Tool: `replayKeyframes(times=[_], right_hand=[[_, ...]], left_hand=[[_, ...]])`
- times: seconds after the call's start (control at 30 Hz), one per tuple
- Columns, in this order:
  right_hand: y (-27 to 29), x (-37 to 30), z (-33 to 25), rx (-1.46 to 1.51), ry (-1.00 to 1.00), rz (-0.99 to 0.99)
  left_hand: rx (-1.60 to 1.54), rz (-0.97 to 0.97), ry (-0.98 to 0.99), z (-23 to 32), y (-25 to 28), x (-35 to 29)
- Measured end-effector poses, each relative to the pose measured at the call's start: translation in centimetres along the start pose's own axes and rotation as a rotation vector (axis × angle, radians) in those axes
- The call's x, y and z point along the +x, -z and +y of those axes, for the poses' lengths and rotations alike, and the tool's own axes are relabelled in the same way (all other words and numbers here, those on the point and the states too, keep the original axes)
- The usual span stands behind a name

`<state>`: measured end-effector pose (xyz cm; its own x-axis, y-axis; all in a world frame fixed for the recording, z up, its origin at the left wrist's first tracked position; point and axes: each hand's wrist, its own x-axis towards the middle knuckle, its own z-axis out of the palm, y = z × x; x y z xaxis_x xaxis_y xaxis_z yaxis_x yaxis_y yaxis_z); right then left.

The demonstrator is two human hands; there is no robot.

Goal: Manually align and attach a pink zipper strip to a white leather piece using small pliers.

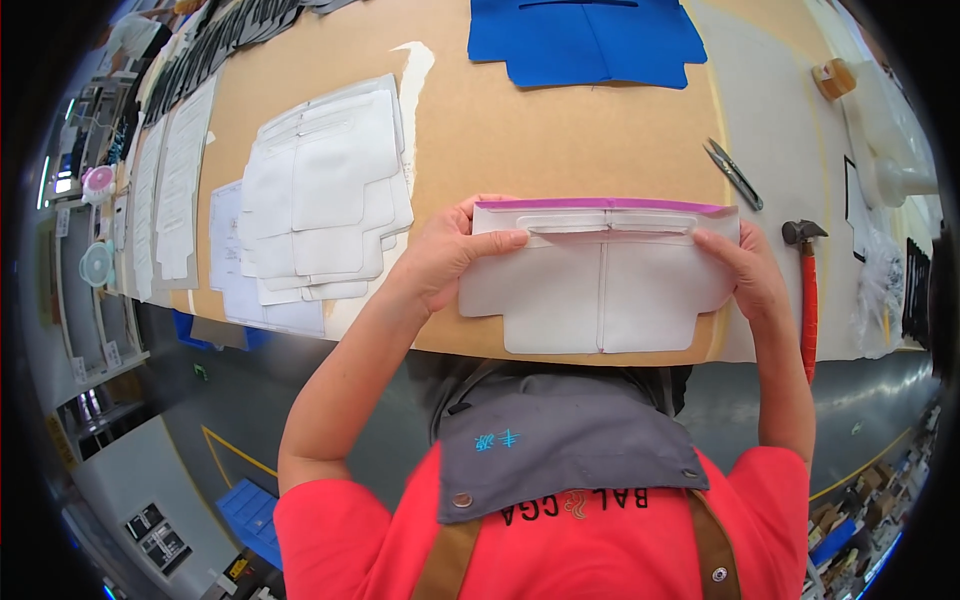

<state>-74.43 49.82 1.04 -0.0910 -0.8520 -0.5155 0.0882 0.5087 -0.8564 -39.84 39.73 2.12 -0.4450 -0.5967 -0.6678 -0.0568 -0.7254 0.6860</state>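
A white flat panel (550,290) with notched lower corners lies along the near edge of the table. Its far edge shows a purple strip, with a long slit below and a seam down the middle. My left hand (450,252) is closed on the panel's upper left corner, thumb on top by the slit's left end. My right hand (752,268) grips the upper right corner likewise, its thumb near the slit's right end. The fingers beneath the panel are mostly hidden. To the left lies a stack of similar white panels (325,185).
Blue panels (590,45) lie at the far side. On the right are thread snips (735,175), a hammer (808,290) with a red handle and an orange-brown container (833,79). Dark strip-like pieces (205,60) lie far left; a clear plastic bag (880,290) sits at the right edge.
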Motion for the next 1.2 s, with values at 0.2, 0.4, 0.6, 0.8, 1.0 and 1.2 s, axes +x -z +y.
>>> replayKeyframes(times=[0.2,0.4,0.6,0.8,1.0,1.2], right_hand=[[0.3,0.2,-0.4,0.045,-0.041,-0.018],[0.8,-0.9,0.6,0.378,-0.151,-0.043],[-1.8,-1.6,1.0,0.851,-0.184,-0.241],[-3.5,-4.3,0.3,1.049,-0.206,-0.268],[-4.3,-5.3,-0.7,1.159,-0.137,-0.372],[-4.0,-5.3,-0.7,1.203,-0.178,-0.382]], left_hand=[[-0.030,-0.090,-0.060,-0.2,0.1,-0.7],[-0.184,-0.235,0.004,-0.6,-0.7,-1.3],[-0.532,-0.198,-0.038,-3.5,0.6,-3.1],[-0.804,-0.428,-0.072,-6.2,1.2,-2.6],[-0.882,-0.605,-0.243,-6.2,-1.5,-3.2],[-0.815,-0.790,-0.217,-5.8,0.9,-3.8]])
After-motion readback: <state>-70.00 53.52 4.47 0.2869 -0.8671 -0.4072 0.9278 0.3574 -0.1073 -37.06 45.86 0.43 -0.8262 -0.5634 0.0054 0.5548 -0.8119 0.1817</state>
